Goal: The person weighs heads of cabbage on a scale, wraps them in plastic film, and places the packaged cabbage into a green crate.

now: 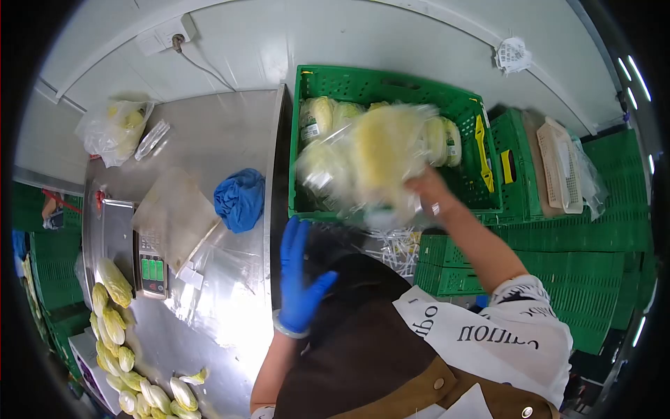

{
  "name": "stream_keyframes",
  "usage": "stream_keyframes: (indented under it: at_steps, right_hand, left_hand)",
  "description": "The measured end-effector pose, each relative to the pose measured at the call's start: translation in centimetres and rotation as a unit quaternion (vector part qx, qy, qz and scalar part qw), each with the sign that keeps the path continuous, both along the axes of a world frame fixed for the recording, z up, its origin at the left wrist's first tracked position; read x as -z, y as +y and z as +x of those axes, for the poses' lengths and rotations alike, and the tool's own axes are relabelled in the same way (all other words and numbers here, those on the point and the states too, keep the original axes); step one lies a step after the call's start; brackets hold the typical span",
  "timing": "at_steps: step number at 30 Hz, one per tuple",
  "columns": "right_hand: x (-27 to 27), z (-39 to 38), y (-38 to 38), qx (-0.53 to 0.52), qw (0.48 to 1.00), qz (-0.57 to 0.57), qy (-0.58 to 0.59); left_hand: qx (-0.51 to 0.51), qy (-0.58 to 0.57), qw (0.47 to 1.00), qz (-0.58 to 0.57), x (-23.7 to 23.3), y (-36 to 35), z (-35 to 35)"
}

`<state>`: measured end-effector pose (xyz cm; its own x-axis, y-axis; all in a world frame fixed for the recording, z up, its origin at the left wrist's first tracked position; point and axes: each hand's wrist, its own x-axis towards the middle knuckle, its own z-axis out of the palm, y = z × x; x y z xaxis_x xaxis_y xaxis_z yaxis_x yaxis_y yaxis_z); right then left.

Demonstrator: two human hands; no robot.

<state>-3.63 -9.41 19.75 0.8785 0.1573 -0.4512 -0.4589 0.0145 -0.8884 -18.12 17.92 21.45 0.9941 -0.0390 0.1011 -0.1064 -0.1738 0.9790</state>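
Note:
My right hand (427, 188), bare and partly blurred, is closed on a clear plastic bag with a yellow-green cabbage (380, 146), held over the green crate (391, 78). Inside the crate lie several bagged cabbages (319, 117). My left hand (300, 279), in a blue glove, is empty with its fingers apart, between the steel table's edge and the brown apron, just below the crate.
On the steel table (209, 119) are a blue cloth (239, 200), a scale (152, 269), a plastic bag of produce (118, 129) and several loose small cabbages (112, 325). Green crates (516, 167) and a white basket (558, 164) stand at the right.

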Motion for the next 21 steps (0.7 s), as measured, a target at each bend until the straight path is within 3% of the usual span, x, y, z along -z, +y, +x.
stream_keyframes:
  at_steps: [1,2,3,6,9,11,13,15,16,17,19,20,21]
  right_hand:
    - [-0.1,1.6,-2.8,0.06,0.998,0.003,0.031]
    - [0.8,3.2,-5.6,0.085,0.996,-0.001,0.019]
    - [2.5,4.3,-8.3,0.11,0.994,-0.004,0.006]
    - [9.1,5.9,-14.2,0.032,0.997,-0.003,0.075]
    - [15.0,5.6,-15.6,-0.013,0.976,0.083,0.2]
    - [16.7,6.2,-16.3,-0.129,0.98,-0.101,0.117]
    - [15.5,6.9,-16.1,-0.176,0.917,-0.322,0.158]
    - [17.0,7.4,-17.6,-0.197,0.873,-0.43,0.118]
    - [19.1,8.6,-21.0,-0.276,0.835,-0.473,0.058]
    - [20.8,10.3,-22.2,-0.35,0.786,-0.509,-0.006]
    - [10.1,8.6,-10.9,-0.327,0.591,-0.734,-0.063]
    - [9.2,7.8,-8.7,-0.284,0.569,-0.728,-0.256]
    - [7.4,7.1,-4.7,-0.273,0.639,-0.649,-0.309]
  left_hand:
    - [-0.032,0.004,0.997,-0.071,2.6,0.4,0.0]
    - [-0.067,0.114,0.967,-0.217,4.2,1.1,-0.5]
    - [-0.102,0.218,0.904,-0.354,5.7,2.1,-1.0]
    - [-0.229,0.286,0.904,-0.222,13.0,7.2,-4.4]
    - [-0.297,0.359,0.818,-0.338,15.3,10.7,-7.6]
    - [-0.335,0.367,0.792,-0.354,16.0,13.1,-8.5]
    - [-0.399,0.374,0.779,-0.308,17.4,15.8,-8.4]
    - [-0.414,0.372,0.745,-0.367,18.6,19.3,-6.7]
    - [-0.443,0.363,0.724,-0.385,18.7,21.0,-5.4]
    - [-0.471,0.351,0.702,-0.403,18.7,22.8,-4.0]
    - [-0.486,0.357,0.651,-0.462,19.5,26.2,-1.6]
    - [-0.467,0.356,0.656,-0.474,21.2,28.1,-0.8]
    - [-0.446,0.355,0.662,-0.487,22.7,29.5,-0.8]
